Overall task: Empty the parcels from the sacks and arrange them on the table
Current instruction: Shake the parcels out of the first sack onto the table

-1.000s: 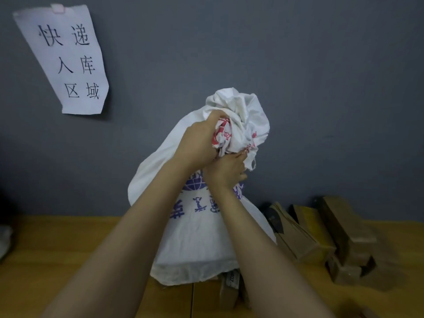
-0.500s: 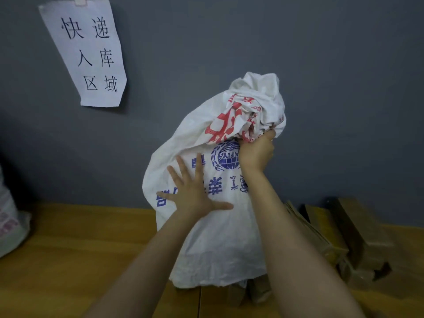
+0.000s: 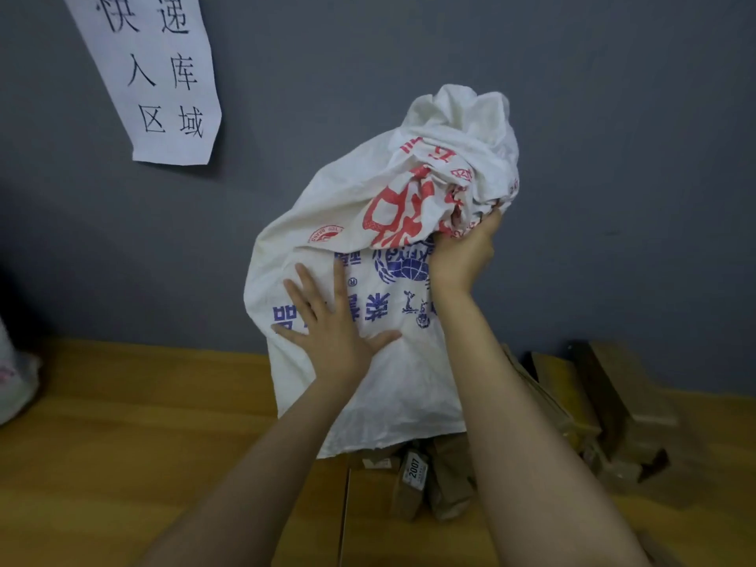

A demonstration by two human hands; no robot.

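A white woven sack point(image 3: 380, 386) with red and blue print hangs upside down over the wooden table point(image 3: 143, 423), its open mouth at the bottom. My right hand point(image 3: 464, 255) grips the bunched top of the sack and holds it up. My left hand point(image 3: 331, 333) presses flat against the sack's front, fingers spread. Brown parcels point(image 3: 425, 480) lie on the table under the sack's mouth, one with a label reading 2007. What is left inside the sack is hidden.
More brown cardboard parcels point(image 3: 605, 407) lean in a pile at the right against the grey wall. Another white sack point(image 3: 14, 382) shows at the left edge. A paper sign point(image 3: 159, 75) hangs on the wall.
My left hand let go of the sack's bunched top and moved down to press flat on its front. My right hand stays gripping the top. More parcels show under the mouth.
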